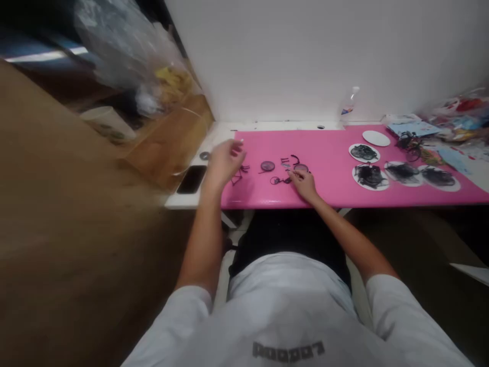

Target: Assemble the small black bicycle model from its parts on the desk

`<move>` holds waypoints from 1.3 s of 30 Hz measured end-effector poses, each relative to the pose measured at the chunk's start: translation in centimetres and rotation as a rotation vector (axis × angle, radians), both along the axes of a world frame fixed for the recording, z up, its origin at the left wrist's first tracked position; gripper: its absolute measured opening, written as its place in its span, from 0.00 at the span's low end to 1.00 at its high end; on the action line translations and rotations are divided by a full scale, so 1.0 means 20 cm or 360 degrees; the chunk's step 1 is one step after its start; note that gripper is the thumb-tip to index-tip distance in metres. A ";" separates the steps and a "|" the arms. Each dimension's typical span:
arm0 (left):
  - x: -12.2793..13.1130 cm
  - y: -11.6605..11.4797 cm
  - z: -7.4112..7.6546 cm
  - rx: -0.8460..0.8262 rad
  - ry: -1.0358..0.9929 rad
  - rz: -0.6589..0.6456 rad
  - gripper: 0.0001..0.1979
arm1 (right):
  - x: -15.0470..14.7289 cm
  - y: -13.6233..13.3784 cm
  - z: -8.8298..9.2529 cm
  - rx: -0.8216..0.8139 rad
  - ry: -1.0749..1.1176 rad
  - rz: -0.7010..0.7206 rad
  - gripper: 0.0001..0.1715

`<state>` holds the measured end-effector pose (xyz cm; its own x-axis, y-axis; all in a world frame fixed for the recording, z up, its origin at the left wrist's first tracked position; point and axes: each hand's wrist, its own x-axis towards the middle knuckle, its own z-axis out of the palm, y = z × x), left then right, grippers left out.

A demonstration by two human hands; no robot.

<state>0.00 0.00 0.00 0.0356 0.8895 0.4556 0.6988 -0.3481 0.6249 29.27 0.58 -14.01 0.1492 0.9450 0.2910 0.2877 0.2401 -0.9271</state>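
My left hand (224,161) hovers over the left end of the pink mat (328,158), blurred by motion, with its fingers loosely curled above some small black parts (240,173). On the mat my right hand (303,182) rests with its fingertips pinched on a small black piece beside a round wheel-like part (301,167). A second dark round part (267,165) and other tiny black bits (280,180) lie between my hands.
A black phone (191,179) lies at the table's left edge. Several white plates (370,176) holding black parts sit to the right, with a plastic bottle (349,104) behind them. Bags and clutter fill the far right, and a clear plastic bag (126,46) sits upper left.
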 end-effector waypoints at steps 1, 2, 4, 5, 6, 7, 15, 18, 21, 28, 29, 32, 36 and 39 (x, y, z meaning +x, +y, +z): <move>-0.02 0.07 -0.09 -0.0112 0.0076 0.0098 0.15 | 0.00 0.00 0.00 0.0003 -0.0009 -0.0002 0.23; -0.04 0.12 -0.18 -0.0198 0.0141 0.0206 0.16 | 0.00 0.00 0.00 0.0006 -0.0013 -0.0001 0.23; -0.06 0.18 -0.32 -0.0327 0.0264 0.0328 0.18 | 0.00 0.01 -0.01 0.0002 -0.0009 -0.0003 0.22; -0.07 0.20 -0.37 -0.0387 0.0304 0.0371 0.19 | 0.00 0.01 -0.01 -0.0006 0.0000 -0.0004 0.22; -0.08 0.21 -0.41 -0.0440 0.0334 0.0374 0.20 | 0.00 0.01 -0.02 -0.0015 0.0015 -0.0001 0.22; -0.08 0.21 -0.45 -0.0480 0.0358 0.0372 0.21 | 0.00 0.02 -0.02 -0.0020 0.0038 0.0010 0.23; -0.08 0.21 -0.60 -0.0605 0.0375 0.0275 0.38 | 0.00 0.02 -0.04 -0.0002 0.0045 0.0007 0.27; -0.08 0.21 -0.62 -0.0599 0.0458 0.0250 0.33 | 0.00 0.02 -0.04 0.0003 0.0032 0.0012 0.26; -0.08 0.21 -0.62 -0.0580 0.0508 0.0243 0.30 | 0.01 0.02 -0.04 0.0020 0.0053 0.0050 0.26; -0.09 0.21 -0.65 -0.0426 0.0504 0.0220 0.22 | 0.01 0.03 -0.06 0.0044 0.0031 0.0079 0.26; -0.09 0.21 -0.66 -0.0409 0.0511 0.0216 0.22 | 0.01 0.03 -0.06 0.0054 0.0029 0.0076 0.25; -0.10 0.22 -0.69 -0.0359 0.0498 0.0208 0.22 | 0.01 0.03 -0.05 0.0035 0.0018 0.0066 0.24; -0.12 0.27 -0.73 -0.0258 0.0163 0.0112 0.22 | 0.01 0.02 -0.03 -0.0009 -0.0007 0.0030 0.24; -0.14 0.32 -0.75 -0.0239 -0.0203 0.0047 0.19 | 0.01 0.02 -0.02 -0.0005 -0.0007 0.0018 0.23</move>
<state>-2.89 6.38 -14.99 -0.0412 0.9476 0.3167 0.6192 -0.2246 0.7524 29.47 0.96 -14.50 0.1370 0.9476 0.2886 0.2889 0.2405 -0.9267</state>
